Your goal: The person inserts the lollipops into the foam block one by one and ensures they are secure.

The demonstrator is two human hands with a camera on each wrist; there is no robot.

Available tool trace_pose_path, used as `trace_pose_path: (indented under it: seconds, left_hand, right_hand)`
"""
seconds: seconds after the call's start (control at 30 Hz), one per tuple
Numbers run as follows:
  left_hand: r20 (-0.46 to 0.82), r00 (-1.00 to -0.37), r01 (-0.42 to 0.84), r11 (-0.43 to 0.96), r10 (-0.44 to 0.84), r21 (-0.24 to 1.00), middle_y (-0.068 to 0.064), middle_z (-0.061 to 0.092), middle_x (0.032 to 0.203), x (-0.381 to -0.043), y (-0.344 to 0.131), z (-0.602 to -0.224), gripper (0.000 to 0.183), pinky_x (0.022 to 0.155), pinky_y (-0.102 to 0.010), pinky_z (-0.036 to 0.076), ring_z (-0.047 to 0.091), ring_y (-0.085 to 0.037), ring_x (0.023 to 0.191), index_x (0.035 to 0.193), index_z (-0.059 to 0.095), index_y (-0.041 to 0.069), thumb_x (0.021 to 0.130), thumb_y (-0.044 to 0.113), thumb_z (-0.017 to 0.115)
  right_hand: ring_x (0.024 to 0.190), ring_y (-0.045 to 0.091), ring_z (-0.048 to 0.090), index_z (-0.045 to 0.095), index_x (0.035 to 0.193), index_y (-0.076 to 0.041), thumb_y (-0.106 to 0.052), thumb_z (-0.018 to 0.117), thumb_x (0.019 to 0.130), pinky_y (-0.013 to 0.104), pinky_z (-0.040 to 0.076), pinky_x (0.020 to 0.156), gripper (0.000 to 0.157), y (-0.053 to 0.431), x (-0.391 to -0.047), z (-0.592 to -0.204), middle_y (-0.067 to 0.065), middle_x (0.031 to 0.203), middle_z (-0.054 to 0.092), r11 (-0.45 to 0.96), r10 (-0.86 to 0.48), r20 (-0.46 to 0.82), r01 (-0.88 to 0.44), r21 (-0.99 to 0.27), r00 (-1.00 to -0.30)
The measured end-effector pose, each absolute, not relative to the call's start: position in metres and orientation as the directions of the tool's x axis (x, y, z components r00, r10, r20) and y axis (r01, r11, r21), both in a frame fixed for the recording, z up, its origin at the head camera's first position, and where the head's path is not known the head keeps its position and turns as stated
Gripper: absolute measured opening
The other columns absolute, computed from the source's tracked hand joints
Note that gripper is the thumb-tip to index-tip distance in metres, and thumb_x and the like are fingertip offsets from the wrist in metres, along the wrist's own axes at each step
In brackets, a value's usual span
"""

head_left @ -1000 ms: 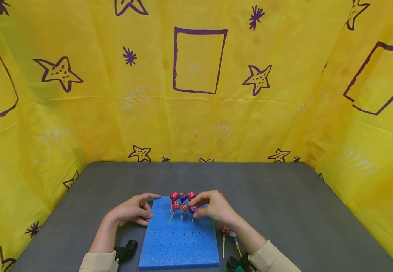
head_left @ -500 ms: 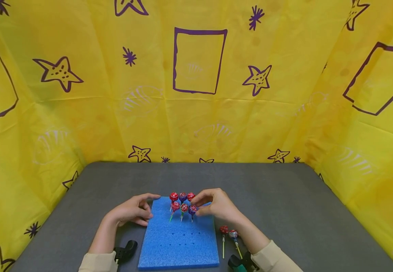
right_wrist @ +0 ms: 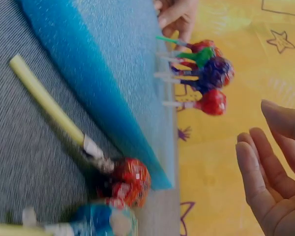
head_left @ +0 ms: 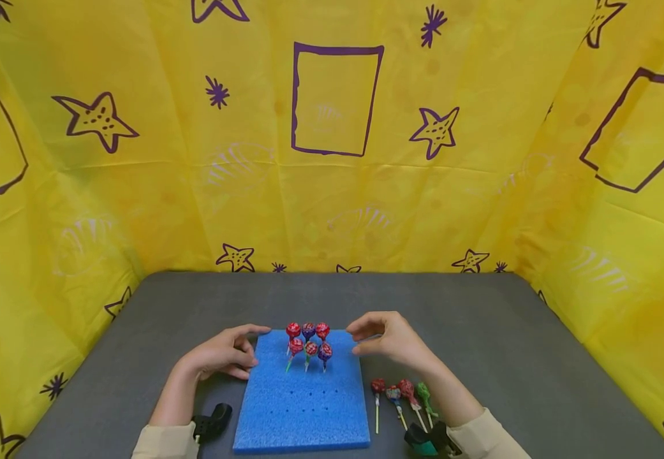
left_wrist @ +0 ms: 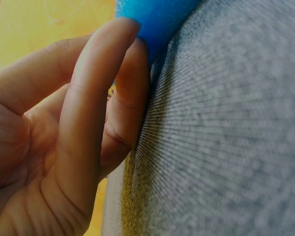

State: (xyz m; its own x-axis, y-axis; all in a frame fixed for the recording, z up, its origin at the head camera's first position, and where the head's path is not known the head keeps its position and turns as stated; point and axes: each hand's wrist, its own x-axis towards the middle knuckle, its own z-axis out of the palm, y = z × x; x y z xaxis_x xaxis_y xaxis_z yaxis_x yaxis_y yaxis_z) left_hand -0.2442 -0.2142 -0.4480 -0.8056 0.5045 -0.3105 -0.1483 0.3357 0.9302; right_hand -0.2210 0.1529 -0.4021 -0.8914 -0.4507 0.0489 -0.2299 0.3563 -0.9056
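A blue foam board point(head_left: 303, 427) lies on the dark table, with several wrapped lollipops standing upright in two rows near its far edge. Red point(head_left: 293, 329) and purple point(head_left: 324, 352) wrappers show among them. My left hand point(head_left: 225, 352) rests against the board's left side, its index finger reaching the far left corner. In the left wrist view, the fingertips touch the blue foam point(left_wrist: 160, 24). Beyond the board's right edge hovers my right hand point(head_left: 391, 338), holding nothing, thumb and fingers apart and loosely bent. The right wrist view shows this hand point(right_wrist: 275, 172) apart from the standing lollipops point(right_wrist: 214, 102).
More lollipops lie on the table to the right of the board: a red one point(head_left: 377, 386), a blue one point(head_left: 393, 393), a dark red one point(head_left: 406, 389) and a green one point(head_left: 423, 392). Small holes dot the board's nearer half. Yellow cloth point(head_left: 332, 191) surrounds the grey table point(head_left: 452, 306).
My right hand has left the purple lollipop in the nearer row and moved right, off the board. Two more loose lollipops have come into sight beside the arm. The left hand stays put.
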Motion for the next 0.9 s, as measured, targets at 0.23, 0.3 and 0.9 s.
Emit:
trace_pose_path:
  seconds: [0.23,0.3,0.9]
  left_hand:
    - [-0.307,-0.809,-0.143,0.339,0.500,0.930,-0.011,0.059,0.088,-0.245,-0.214,-0.448,0.070,0.067,-0.033,0.063,0.066,-0.018,0.074,0.151,0.034,0.004,0.090,0.009,0.069]
    - [-0.307,-0.810,-0.143,0.340,0.500,0.930,-0.011,0.059,0.088,-0.246,-0.214,-0.448,0.070,0.067,-0.033,0.063,0.066,-0.018,0.074,0.151,0.034,0.004,0.090,0.010,0.069]
    - [-0.307,-0.807,-0.147,0.332,0.505,0.932,-0.010,0.059,0.088,-0.244,-0.215,-0.448,0.070,0.066,-0.033,0.063,0.066,-0.017,0.074,0.151,0.034,0.004,0.090,0.009,0.068]
  right_hand:
    - [0.100,0.032,0.070,0.070,0.112,0.002,-0.009,0.076,0.084,0.019,0.058,0.078,0.031,0.171,-0.219,-0.401,0.028,0.114,0.069,0.373,-0.455,0.035,-0.226,-0.900,-0.890]
    - [0.101,0.036,0.069,0.070,0.112,0.001,-0.009,0.076,0.084,0.018,0.058,0.078,0.030,0.177,-0.219,-0.401,0.029,0.115,0.068,0.378,-0.457,0.032,-0.227,-0.898,-0.889]
    - [0.103,0.035,0.070,0.064,0.119,0.010,-0.012,0.075,0.086,0.018,0.058,0.080,0.041,0.239,-0.220,-0.414,0.030,0.118,0.067,0.448,-0.464,-0.085,-0.150,-0.881,-0.882]
